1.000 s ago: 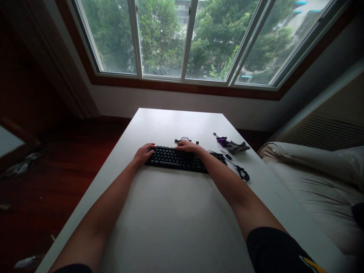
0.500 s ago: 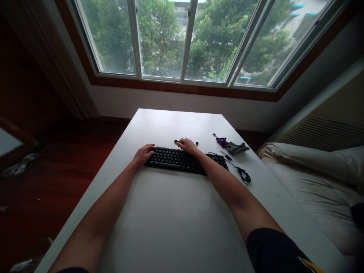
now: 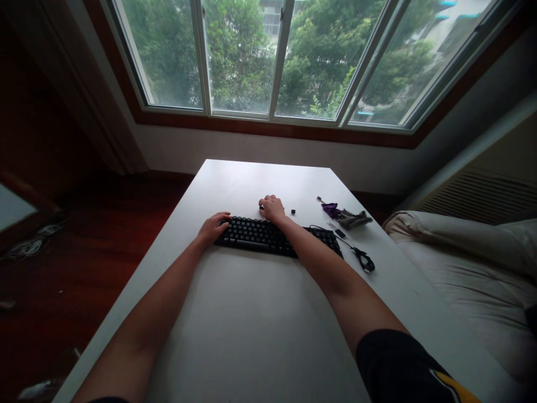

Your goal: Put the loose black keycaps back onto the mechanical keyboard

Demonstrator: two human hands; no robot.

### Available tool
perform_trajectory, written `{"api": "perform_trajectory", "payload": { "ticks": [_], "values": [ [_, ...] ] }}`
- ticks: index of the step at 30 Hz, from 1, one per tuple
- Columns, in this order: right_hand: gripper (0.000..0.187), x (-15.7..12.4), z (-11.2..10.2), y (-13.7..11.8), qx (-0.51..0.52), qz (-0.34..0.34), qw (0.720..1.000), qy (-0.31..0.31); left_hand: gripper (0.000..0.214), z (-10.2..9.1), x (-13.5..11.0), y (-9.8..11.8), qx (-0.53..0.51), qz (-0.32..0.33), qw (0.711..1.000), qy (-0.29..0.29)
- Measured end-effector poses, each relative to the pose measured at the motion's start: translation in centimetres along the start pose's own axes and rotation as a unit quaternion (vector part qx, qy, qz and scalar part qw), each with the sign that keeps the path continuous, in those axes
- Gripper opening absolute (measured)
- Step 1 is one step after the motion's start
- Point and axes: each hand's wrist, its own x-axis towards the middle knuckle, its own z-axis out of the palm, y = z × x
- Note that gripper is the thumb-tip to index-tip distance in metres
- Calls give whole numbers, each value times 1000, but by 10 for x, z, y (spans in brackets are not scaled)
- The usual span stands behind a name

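The long black keyboard with pale-marked keys (image 3: 251,238) lies between my two hands and a little to the near side of my right one, its long axis running from left to right across me, the right-hand end slightly closer to my body. My left hand (image 3: 213,228) is at its left end, touching it there, thumb and forefinger parted around the far corner keys; I cannot tell whether they squeeze it or just rest.

My right hand (image 3: 272,208) is just past the keyboard's far edge, its forearm crossing over the keys. The fingers bend down toward the glossy white table (image 3: 251,313). A dark bit (image 3: 261,207) shows at the tips, but I cannot tell whether I pinch it or it lies underneath.

What matters most, I judge, is that far edge: my right hand is beyond it, near but on the other side from the keys, while my left stays the nearer to the keyboard's left end. A small black cube-like piece (image 3: 293,211) sits just right of my right hand, and a coiled black cable (image 3: 364,260) lies well to its right and closer to me.
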Motion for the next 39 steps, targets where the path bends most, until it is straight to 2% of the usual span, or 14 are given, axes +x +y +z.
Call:
{"api": "perform_trajectory", "payload": {
  "ticks": [5,9,17,19,25,33,39],
  "values": [
    [19,1,-6,-8,40,-66,997,10,27,-1,0,1,2,-8,1000,0],
    [22,-7,-14,0,155,-39,987,8,27,-1,0,-2,1,-3,1000,1],
    [32,-44,-19,32,381,8,922,-64,27,0,-1,-1,3,-2,1000,1],
    [33,-54,-18,36,387,21,920,-63,27,-1,-1,0,3,-3,1000,2],
    [27,-73,-9,43,324,22,946,4,27,-1,-1,3,1,-6,1000,-2],
    [13,-77,0,42,320,-25,947,25,28,2,-1,2,5,2,1000,-3],
    [11,-78,-1,41,300,-21,953,37,27,3,-1,1,5,6,1000,0]
  ]
}}
